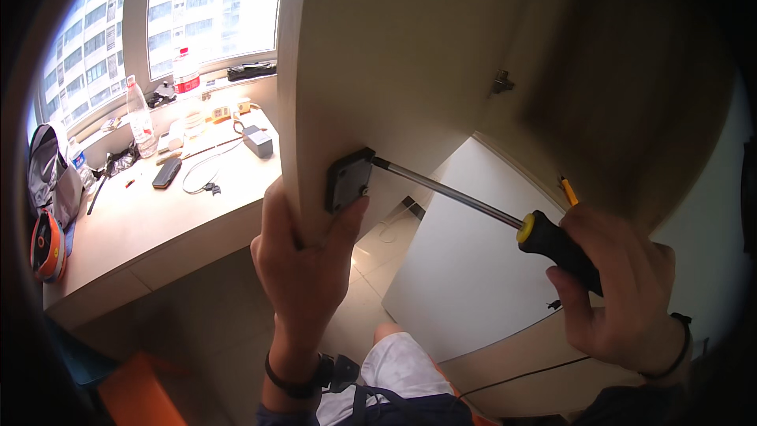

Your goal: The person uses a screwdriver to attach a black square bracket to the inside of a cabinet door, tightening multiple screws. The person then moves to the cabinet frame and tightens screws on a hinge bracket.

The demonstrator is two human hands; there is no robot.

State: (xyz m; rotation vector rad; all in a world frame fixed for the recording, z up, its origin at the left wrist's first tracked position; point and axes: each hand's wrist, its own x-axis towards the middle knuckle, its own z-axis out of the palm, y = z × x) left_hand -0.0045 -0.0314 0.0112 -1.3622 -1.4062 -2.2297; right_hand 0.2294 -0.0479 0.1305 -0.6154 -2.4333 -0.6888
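My right hand (619,284) is wrapped round the black-and-yellow handle of a long screwdriver (453,196). Its shaft runs up and left, and the tip meets the upper corner of a small dark plate-like fitting (348,181) on a pale cabinet door (386,71). My left hand (307,268) grips the door's edge, its thumb pressing on the fitting's lower part beside a small screw; the other fingers are partly hidden behind the door. A yellow, dark-tipped piece (568,191) sticks out beyond my right fingers; whether they hold it is unclear.
A metal hinge (501,83) sits inside the cabinet. A white panel (473,260) stands below the door. At left, a desk (150,229) under the window carries bottles (140,118), a power adapter (258,142), cables and a bag (55,170). An orange object (142,390) is low at left.
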